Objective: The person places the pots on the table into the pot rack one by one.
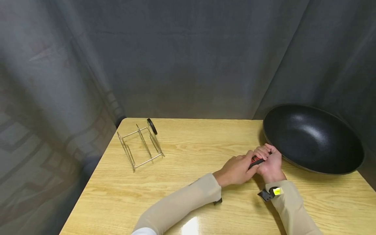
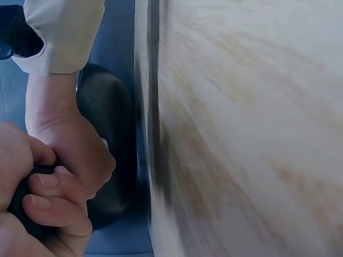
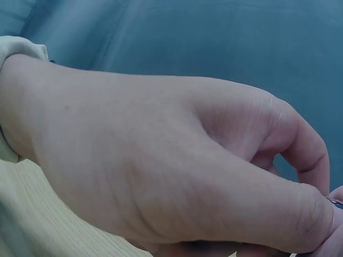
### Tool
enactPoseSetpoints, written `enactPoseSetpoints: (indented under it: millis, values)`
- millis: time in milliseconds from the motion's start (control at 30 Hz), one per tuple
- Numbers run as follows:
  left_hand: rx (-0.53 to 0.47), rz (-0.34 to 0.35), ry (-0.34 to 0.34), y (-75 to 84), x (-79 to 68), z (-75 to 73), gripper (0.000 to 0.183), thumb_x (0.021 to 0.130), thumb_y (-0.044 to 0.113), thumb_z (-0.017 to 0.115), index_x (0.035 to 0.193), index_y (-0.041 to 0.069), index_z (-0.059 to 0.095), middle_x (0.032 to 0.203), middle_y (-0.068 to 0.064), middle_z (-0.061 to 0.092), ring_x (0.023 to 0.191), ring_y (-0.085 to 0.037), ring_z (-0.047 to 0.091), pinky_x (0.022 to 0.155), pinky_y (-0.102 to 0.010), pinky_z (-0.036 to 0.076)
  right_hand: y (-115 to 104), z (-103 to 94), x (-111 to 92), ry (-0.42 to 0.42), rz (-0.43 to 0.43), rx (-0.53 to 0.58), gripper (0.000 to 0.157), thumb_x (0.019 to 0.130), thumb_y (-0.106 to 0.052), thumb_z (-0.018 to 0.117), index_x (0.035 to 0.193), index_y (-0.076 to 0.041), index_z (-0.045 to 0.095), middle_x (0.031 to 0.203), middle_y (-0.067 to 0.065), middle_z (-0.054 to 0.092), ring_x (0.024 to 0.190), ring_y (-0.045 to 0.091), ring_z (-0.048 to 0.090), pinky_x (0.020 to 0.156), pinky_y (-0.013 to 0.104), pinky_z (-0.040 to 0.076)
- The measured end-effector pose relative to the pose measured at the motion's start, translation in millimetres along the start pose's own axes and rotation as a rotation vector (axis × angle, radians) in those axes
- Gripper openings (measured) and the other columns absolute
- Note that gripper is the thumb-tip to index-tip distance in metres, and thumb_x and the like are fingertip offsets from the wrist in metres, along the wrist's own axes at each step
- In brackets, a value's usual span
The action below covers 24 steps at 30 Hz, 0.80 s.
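Left grip [image 1: 237, 168], right grip [image 1: 271, 164] round black handle [image 1: 255, 161]; smooth concave wok [image 1: 311, 140]

one left hand [image 1: 235, 169], one right hand [image 1: 271, 165] were visible, two sleeves [image 1: 185, 202], one black wok [image 1: 311, 140], one black handle [image 1: 255, 160], one wire rack [image 1: 144, 141], one wooden table [image 1: 199, 143]

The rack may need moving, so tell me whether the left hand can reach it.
Probably no: the left hand grips the black handle, though nothing visible stands between that hand and the wire rack.
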<state>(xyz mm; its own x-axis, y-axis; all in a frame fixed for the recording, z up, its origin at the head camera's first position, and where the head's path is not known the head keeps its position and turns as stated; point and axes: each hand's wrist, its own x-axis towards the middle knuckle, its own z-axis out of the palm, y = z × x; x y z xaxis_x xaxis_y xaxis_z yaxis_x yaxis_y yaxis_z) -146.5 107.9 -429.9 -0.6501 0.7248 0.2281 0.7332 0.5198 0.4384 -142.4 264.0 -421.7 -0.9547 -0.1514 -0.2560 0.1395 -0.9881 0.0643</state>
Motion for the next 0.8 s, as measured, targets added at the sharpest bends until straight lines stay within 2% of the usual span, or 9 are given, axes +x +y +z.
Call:
enactPoseSetpoints:
  millis: [100,367,633,800]
  values:
    - [0.009,0.019,0.019,0.3,-2.7,-2.1,0.027,0.106,0.031,0.056,0.121,0.009,0.050,0.082,0.009,0.052,0.061,-0.002,0.049,0.051,-0.016,0.039,3,4.0,-2,0.022,-0.008,-0.013,0.032,0.090,-0.013,0.048,0.060,-0.011,0.034,0.050,0.002,0.033,0.039,0.017,0.027,0.043,0.032,0.031]
    - [0.003,0.041,0.063,3.2,-9.2,-6.9,0.027,0.106,0.031,0.057,0.120,0.009,0.051,0.082,0.009,0.053,0.063,-0.003,0.049,0.053,-0.016,0.038,10,12.2,-9,0.032,-0.030,-0.022,0.036,0.095,-0.017,0.044,0.061,-0.011,0.035,0.050,0.002,0.033,0.038,0.018,0.028,0.042,0.033,0.032]
    - [-0.032,0.074,0.074,-4.5,-18.3,-1.7,0.032,0.106,0.028,0.057,0.128,0.006,0.050,0.091,0.004,0.061,0.070,-0.003,0.053,0.059,-0.014,0.040,16,5.1,-8,-0.005,-0.020,-0.056,0.038,0.097,-0.019,0.041,0.061,-0.012,0.033,0.051,0.000,0.032,0.039,0.016,0.027,0.043,0.030,0.032]
    - [-0.054,0.066,0.084,-8.9,-28.0,-2.9,0.031,0.106,0.027,0.057,0.128,0.006,0.050,0.096,0.002,0.063,0.073,-0.004,0.054,0.061,-0.014,0.041,25,0.4,-5,0.000,-0.021,-0.077,0.037,0.097,-0.018,0.042,0.061,-0.011,0.034,0.051,0.000,0.033,0.040,0.015,0.027,0.043,0.030,0.033]
